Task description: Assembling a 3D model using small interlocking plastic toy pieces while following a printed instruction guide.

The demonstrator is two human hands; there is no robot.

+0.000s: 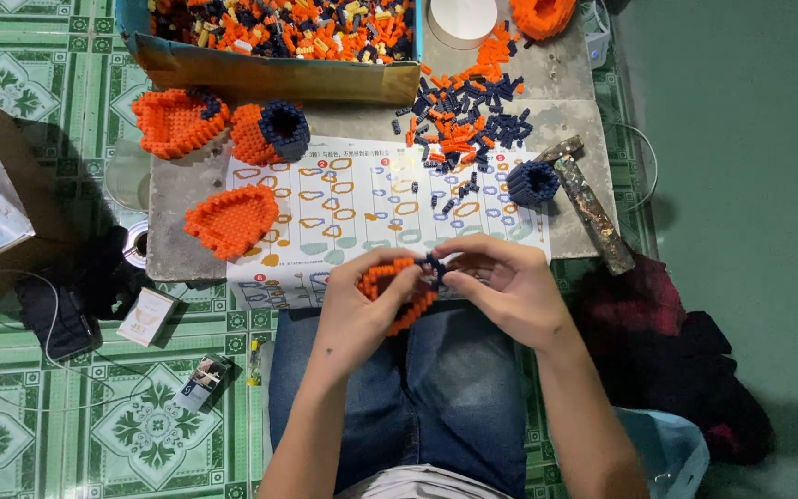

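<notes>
A green patterned tile floor (39, 55) is seen on the left, a plain green surface on the right; a low grey slab (565, 212) serves as the work surface. One cardboard box (274, 74) filled with orange and dark blue bricks is set at the slab's far edge. One printed instruction sheet (362, 208) is spread across the slab. Three finished orange brick pieces are counted at the left: one (177, 120), one with a dark blue cup (274, 131) just beside it, and one (231, 220) lying on the sheet's corner. One small dark blue ring (533, 182) is noted beside one rusty hammer (593, 212). A loose heap of bricks (468, 111) lies above the sheet. Over the lap, one orange brick ring (399, 294) is gripped by the left hand (362, 310), fingers curled around it; the right hand (510, 286) is pinched closed on the ring's dark blue end.
</notes>
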